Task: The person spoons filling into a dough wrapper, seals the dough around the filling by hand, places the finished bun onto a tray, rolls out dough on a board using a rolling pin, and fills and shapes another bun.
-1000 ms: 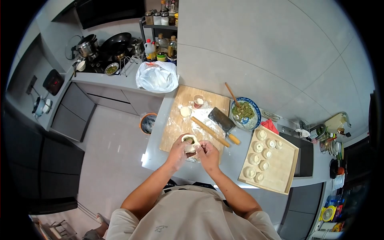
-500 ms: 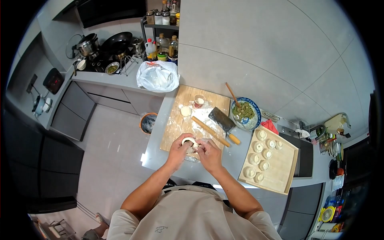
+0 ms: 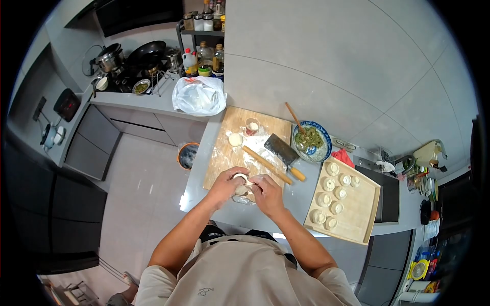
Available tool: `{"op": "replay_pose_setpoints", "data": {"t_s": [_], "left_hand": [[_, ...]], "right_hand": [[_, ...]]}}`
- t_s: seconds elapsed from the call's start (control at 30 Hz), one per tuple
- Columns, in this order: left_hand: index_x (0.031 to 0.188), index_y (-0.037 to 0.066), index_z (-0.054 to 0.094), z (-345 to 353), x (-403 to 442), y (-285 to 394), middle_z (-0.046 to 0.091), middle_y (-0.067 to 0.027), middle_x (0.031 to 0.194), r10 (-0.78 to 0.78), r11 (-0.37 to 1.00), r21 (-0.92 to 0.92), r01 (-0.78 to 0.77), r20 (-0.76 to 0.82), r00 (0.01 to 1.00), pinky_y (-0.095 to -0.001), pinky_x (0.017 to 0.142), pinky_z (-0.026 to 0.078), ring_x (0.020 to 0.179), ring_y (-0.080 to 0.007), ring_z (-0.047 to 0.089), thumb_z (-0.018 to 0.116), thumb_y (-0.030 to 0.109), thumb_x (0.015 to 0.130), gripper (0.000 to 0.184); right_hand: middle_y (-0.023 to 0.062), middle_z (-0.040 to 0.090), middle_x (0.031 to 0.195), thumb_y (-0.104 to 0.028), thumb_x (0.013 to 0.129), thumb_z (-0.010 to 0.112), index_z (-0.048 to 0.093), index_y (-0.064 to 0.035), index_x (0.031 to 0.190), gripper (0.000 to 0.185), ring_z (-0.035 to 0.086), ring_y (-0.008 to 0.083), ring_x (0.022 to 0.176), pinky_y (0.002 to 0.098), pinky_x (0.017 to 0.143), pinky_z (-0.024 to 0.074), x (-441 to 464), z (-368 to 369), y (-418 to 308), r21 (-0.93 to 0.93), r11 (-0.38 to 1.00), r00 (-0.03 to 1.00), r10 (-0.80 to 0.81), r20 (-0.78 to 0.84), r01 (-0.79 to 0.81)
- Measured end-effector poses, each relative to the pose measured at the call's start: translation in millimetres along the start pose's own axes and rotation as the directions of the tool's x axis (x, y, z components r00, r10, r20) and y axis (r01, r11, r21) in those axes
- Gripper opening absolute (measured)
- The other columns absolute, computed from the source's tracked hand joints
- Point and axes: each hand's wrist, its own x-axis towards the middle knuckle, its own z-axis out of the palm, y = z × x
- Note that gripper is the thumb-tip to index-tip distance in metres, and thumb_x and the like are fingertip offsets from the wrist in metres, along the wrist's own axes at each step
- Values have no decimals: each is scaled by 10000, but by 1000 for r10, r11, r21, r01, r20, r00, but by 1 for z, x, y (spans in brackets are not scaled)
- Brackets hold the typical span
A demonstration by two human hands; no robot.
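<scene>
Low over the near edge of a floured wooden board (image 3: 217,162), my left hand (image 3: 225,185) curls around a piece of white dough wrapper (image 3: 241,176). My right hand (image 3: 267,193) pinches the dough's right edge with bent fingers. What lies inside the dough is hard to make out. Farther up the board are a round dough piece (image 3: 235,139) and a small cup (image 3: 252,126) with white powder. A rolling pin (image 3: 266,164) lies diagonally beyond my hands, beside a cleaver (image 3: 280,149) with a wooden handle.
A blue-patterned bowl (image 3: 326,152) holds green filling and a wooden utensil. On the right, a wooden tray (image 3: 352,224) carries several pleated buns (image 3: 329,183). A white plastic bag (image 3: 199,96) sits at the counter corner; an orange-rimmed bucket (image 3: 179,157) stands below. Another person's leg (image 3: 122,297) shows lower left.
Both hands keep hold of the dough while their fingers shift along its edge. My left hand has turned slightly, and the whole view has shifted a little.
</scene>
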Motion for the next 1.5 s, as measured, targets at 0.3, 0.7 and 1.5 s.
{"op": "replay_pose_setpoints", "data": {"t_s": [0.3,0.7,1.5], "left_hand": [[1182,31,665,16,-6,-12,659,-45,1063,28,957,-281,-72,-158,987,-281,855,526,973,-134,627,548,-39,917,298],[1182,22,665,5,-2,14,675,-43,1103,137,984,113,-136,1,991,-256,863,513,1001,-119,626,570,-66,918,294],[1281,34,644,2,2,59,651,-56,1205,-59,975,222,30,125,990,-276,950,473,1092,-132,591,538,-6,934,365]], "right_hand": [[91,695,921,-29,873,778,728,-39,1117,250,681,219,801,344,676,560,-5,1,-4,36,999,999,2,36,-3],[129,717,1027,-11,860,772,740,-60,1075,224,704,319,914,379,764,583,10,-8,-4,-80,985,987,-151,44,155],[148,650,886,-9,870,760,734,-49,1085,220,653,353,810,412,704,545,31,-18,-6,-72,948,951,-309,32,310]]}}
